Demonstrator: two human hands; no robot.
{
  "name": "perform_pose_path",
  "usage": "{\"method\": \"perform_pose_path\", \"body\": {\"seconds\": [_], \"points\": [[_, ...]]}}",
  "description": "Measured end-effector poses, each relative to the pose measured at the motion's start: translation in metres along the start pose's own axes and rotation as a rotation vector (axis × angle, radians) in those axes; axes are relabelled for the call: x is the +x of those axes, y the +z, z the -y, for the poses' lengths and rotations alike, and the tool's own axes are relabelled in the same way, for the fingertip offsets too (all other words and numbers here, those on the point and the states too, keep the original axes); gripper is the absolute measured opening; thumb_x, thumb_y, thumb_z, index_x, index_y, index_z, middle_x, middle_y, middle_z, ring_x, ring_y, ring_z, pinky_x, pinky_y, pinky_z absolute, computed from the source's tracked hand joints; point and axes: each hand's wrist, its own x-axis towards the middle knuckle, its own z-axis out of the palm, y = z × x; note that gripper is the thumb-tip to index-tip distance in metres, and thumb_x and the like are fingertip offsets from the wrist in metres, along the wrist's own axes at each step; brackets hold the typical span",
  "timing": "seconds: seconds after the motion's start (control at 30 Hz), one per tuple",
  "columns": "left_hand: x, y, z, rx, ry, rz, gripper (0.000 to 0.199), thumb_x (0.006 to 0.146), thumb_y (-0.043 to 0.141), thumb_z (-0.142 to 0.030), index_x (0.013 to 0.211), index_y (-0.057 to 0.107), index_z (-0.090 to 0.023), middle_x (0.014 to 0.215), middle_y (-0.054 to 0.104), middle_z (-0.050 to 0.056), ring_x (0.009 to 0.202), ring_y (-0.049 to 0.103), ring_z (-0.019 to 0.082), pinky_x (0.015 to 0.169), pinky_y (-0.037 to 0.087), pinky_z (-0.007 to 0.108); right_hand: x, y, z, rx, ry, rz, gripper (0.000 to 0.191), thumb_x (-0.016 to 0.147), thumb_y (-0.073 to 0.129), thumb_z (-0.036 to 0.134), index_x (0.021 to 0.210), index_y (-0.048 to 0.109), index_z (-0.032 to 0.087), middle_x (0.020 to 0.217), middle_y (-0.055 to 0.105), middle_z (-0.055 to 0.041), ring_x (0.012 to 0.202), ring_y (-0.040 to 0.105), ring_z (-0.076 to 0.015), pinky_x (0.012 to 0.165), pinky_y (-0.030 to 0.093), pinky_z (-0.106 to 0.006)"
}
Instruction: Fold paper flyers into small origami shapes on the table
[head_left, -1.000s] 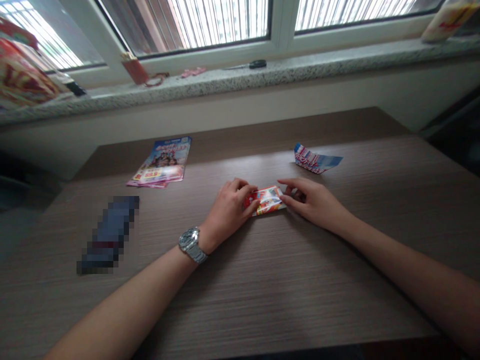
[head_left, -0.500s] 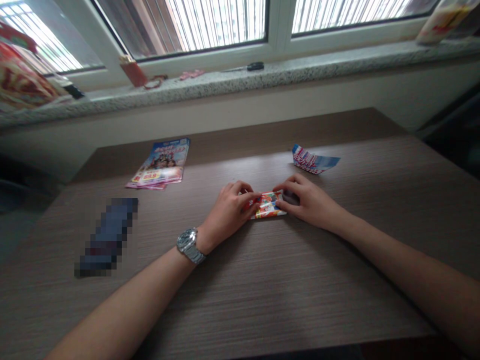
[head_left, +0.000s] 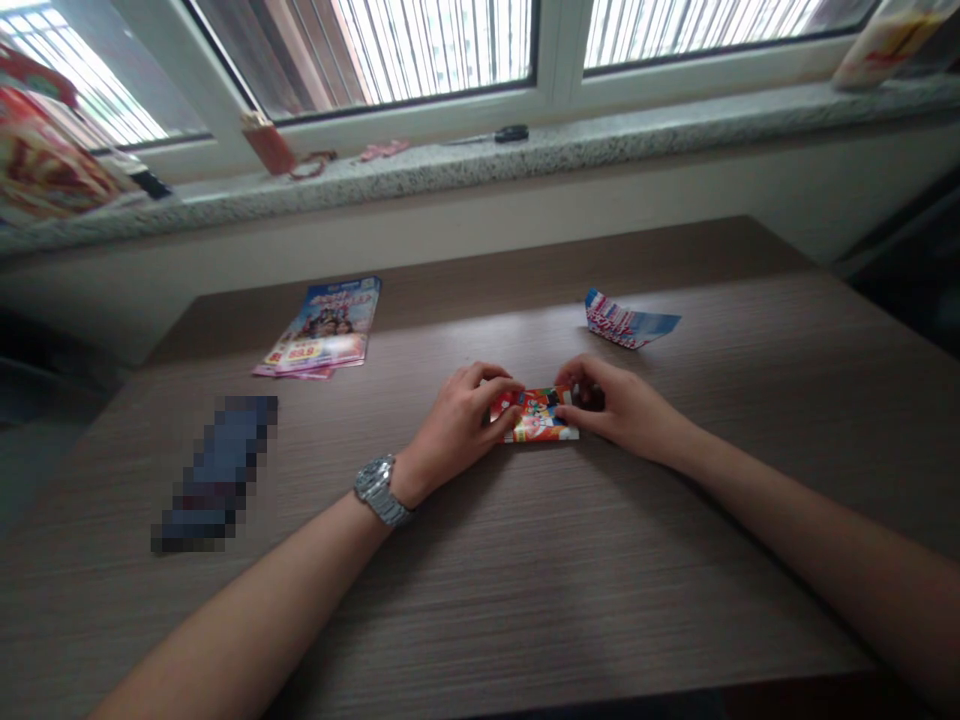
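So it's a brown wood-grain table pushed up against a wall under a window, with a speckled grey stone windowsill running across the top of the frame.

Dead centre of the picture both hands are on a small folded piece of glossy red-and-orange printed paper that's lying flat on the table. The left hand, with a silver metal wristwatch on that wrist, has its fingers curled in and pinches the paper's left edge between thumb and fingertips. The right hand comes in from the other side, fingers bent and closed on the right edge, pressing it down. Both hands are nearly closed, just the paper between them.

Further out: a bit above and right of the right hand there's a folded blue-and-red paper piece sitting on the table, well apart from the hands. Upper left of centre is a thin stack of colourful printed flyers lying flat. Lower left there's a dark oblong thing that's pixelated, can't tell what it is.

Up on the sill: a red cardboard box, some pink bits, and a small black item near the middle. Far upper left there's a red patterned bag.
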Motion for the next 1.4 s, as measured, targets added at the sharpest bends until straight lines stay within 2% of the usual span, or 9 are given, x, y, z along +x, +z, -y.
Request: {"method": "perform_pose_path", "body": {"seconds": [0.2,0.3,0.43,0.53,0.9,1.4], "points": [[0.000,-0.004,-0.006,-0.277,-0.062,-0.004,0.017,0.101,0.059,-0.027,0.114,0.066,-0.019,0.106,0.071,0.006,0.095,0.067,0.016,0.087,0.055,0.029,-0.002,0.003,-0.002,0.359,0.048,0.012,0.036,0.082,0.076,0.033,0.112,0.059,0.025,0.094,0.066,-0.0011,0.074,0.061,-0.0161,0.066,0.050,-0.031],[-0.001,-0.003,-0.006,-0.367,-0.088,-0.051,0.016,0.099,0.062,-0.023,0.114,0.067,-0.019,0.101,0.073,0.003,0.086,0.068,0.013,0.079,0.055,0.023,-0.002,0.005,0.000,0.447,0.066,-0.001,0.035,0.081,0.078,0.033,0.111,0.061,0.025,0.097,0.069,-0.0018,0.080,0.064,-0.0173,0.072,0.054,-0.032],[-0.003,-0.001,-0.006,-0.439,-0.110,-0.110,0.014,0.098,0.063,-0.020,0.109,0.070,-0.019,0.101,0.074,0.003,0.089,0.069,0.012,0.081,0.056,0.022,-0.004,0.003,0.008,0.512,0.112,-0.014,0.031,0.082,0.079,0.038,0.106,0.065,0.024,0.100,0.073,-0.0031,0.086,0.070,-0.0193,0.081,0.057,-0.035],[-0.003,-0.001,-0.006,-0.494,-0.131,-0.137,0.015,0.097,0.064,-0.021,0.110,0.071,-0.019,0.103,0.074,0.003,0.093,0.070,0.013,0.084,0.057,0.022,-0.004,0.001,0.014,0.500,0.154,-0.039,0.024,0.087,0.073,0.041,0.101,0.069,0.023,0.100,0.076,-0.0040,0.089,0.072,-0.0207,0.084,0.059,-0.036],[-0.005,0.000,-0.007,-0.499,-0.110,-0.138,0.017,0.097,0.065,-0.023,0.113,0.072,-0.019,0.106,0.075,0.005,0.095,0.071,0.014,0.087,0.058,0.023,-0.004,0.000,0.017,0.392,0.187,-0.108,0.024,0.085,0.074,0.043,0.092,0.072,0.020,0.083,0.078,-0.0035,0.071,0.071,-0.0193,0.066,0.059,-0.032],[-0.005,0.000,-0.006,-0.481,-0.110,-0.150,0.017,0.097,0.066,-0.023,0.111,0.074,-0.020,0.104,0.076,0.005,0.093,0.072,0.014,0.084,0.059,0.023,-0.005,-0.001,0.020,0.354,0.179,-0.117,0.027,0.086,0.072,0.047,0.091,0.074,0.020,0.083,0.079,-0.0042,0.071,0.073,-0.0204,0.067,0.061,-0.033]]}}
